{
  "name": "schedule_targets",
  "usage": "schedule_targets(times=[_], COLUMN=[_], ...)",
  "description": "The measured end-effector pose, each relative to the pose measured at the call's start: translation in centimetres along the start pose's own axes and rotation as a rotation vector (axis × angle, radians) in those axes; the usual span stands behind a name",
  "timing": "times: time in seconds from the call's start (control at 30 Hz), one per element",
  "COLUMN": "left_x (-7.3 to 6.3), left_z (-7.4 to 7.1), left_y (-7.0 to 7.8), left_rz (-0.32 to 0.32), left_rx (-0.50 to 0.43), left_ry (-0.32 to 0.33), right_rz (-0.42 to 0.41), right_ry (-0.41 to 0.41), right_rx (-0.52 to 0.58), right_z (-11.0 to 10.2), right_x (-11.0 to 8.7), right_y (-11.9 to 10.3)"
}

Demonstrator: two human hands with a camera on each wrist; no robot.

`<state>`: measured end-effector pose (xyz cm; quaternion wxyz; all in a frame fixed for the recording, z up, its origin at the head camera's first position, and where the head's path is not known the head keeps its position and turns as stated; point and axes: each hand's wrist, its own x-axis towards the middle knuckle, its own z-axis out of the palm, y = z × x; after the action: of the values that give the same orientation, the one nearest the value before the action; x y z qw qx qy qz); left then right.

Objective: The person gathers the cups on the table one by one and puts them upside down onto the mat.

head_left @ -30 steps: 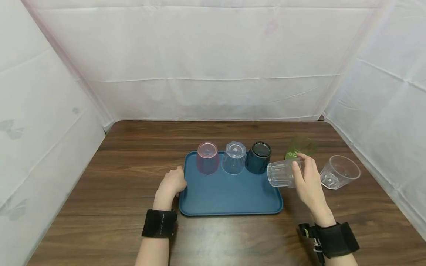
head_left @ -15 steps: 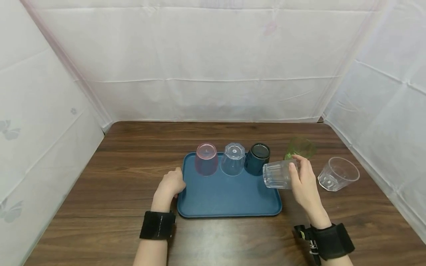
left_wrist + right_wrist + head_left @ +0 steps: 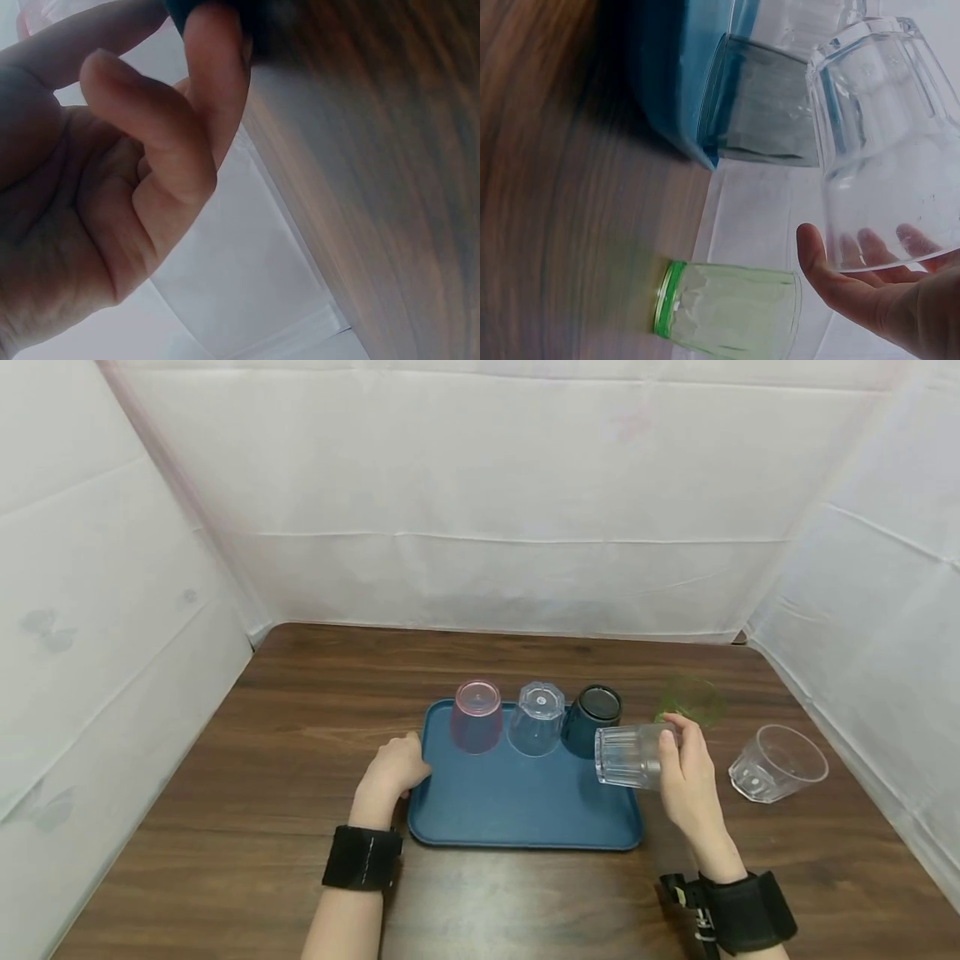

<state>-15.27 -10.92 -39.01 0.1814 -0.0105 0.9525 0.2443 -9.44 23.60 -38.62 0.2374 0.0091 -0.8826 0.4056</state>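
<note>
My left hand (image 3: 393,768) grips the left rim of a blue tray (image 3: 517,814); in the left wrist view the thumb and a finger of this hand (image 3: 142,150) meet its dark edge, while another finger curls free. With my right hand (image 3: 688,777) I hold a clear ribbed glass (image 3: 626,758) on its side, base to the left, over the tray's right edge. Fingers and thumb are at the mouth end of this glass (image 3: 885,165) in the right wrist view. Upside down along the tray's back stand a pink glass (image 3: 476,722), a clear glass (image 3: 536,722) and a dark glass (image 3: 591,724).
A clear glass (image 3: 777,766) stands mouth up on the wooden table (image 3: 285,735), right of my right hand. Behind that hand is a green glass (image 3: 693,697), also upright. White sheeting (image 3: 480,577) encloses the back and both sides.
My right hand has moved the clear glass slightly left, further over the tray's edge. My left hand stays at the tray's left rim. The head view has shifted a little.
</note>
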Motion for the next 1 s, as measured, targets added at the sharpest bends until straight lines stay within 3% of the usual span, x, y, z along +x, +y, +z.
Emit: schedule_targets(times=[0.17,0.67,1.0], left_x=[-0.4,-0.9,-1.2], left_z=[0.0,-1.2,-1.7], left_y=[0.1,0.7,1.1], left_rz=[-0.013,0.003,0.036], left_rx=[-0.011,0.022,0.072], left_ry=[-0.007,0.037,0.095], right_rz=[0.031,0.106,0.081], right_ry=[-0.015,0.012,-0.031], right_rx=[0.047,0.036,0.077], right_z=[0.3,1.1,1.9], right_x=[-0.2,0.2,0.4], right_y=[-0.5,-1.6,-2.4])
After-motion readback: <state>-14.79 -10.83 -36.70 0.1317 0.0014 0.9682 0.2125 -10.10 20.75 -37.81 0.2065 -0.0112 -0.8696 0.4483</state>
